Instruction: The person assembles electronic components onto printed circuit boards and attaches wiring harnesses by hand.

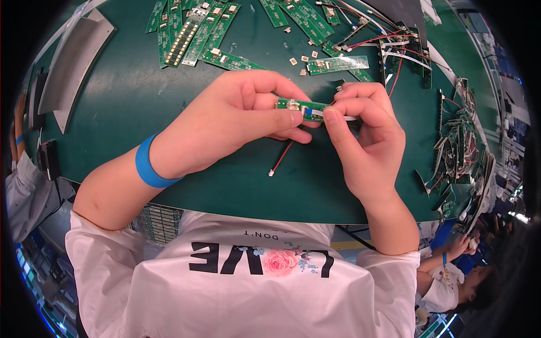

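A small narrow green circuit board [288, 105] is held level above the table, in front of my body. My left hand [231, 115], with a blue band on its wrist, is closed round the board's left end, thumb on top and fingers beneath. At the other end my right hand [367, 127] is closed in a pinch on a white flat ribbon cable [317, 112]. The cable's blue tip lies at a connector on the board; whether it is seated I cannot tell. A thin red and black wire [282, 158] with a white plug hangs below the board.
Several long green circuit boards [222, 34] lie at the back of the green table [220, 194]. Small loose connectors [304, 58] are beside them. Wired boards are heaped at the far right [403, 48] and right edge [459, 141]. A curved grey panel [76, 67] stands at left.
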### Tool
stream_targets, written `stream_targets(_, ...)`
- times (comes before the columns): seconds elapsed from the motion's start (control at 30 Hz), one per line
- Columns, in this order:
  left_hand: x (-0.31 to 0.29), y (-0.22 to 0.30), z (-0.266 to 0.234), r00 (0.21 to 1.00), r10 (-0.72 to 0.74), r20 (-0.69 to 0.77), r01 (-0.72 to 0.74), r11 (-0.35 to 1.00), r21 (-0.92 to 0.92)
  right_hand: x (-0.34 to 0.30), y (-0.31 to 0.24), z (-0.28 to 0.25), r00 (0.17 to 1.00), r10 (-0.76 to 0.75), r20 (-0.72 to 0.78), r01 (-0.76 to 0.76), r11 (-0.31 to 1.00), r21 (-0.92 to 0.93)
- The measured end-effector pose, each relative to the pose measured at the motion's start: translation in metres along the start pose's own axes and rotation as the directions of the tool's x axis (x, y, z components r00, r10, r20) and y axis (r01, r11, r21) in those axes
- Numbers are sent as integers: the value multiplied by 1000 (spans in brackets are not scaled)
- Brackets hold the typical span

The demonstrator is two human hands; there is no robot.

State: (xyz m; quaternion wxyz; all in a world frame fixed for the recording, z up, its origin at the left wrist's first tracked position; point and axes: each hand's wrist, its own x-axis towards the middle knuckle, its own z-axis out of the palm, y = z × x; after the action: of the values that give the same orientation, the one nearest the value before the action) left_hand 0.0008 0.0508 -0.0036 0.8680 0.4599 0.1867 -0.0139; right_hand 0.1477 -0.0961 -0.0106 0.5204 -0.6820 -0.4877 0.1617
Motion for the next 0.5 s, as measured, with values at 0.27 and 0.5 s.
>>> stream_targets(0.27, 2, -2, 1, 1000, 21, 2, -21, 1000, -11, -3, -3, -5, 993, 50, 104, -50, 999, -5)
stream_targets(0.5, 3, -1, 4, 999, 37, -27, -36, 999, 23, -3, -4, -2, 995, 51, 90, -51, 999, -3)
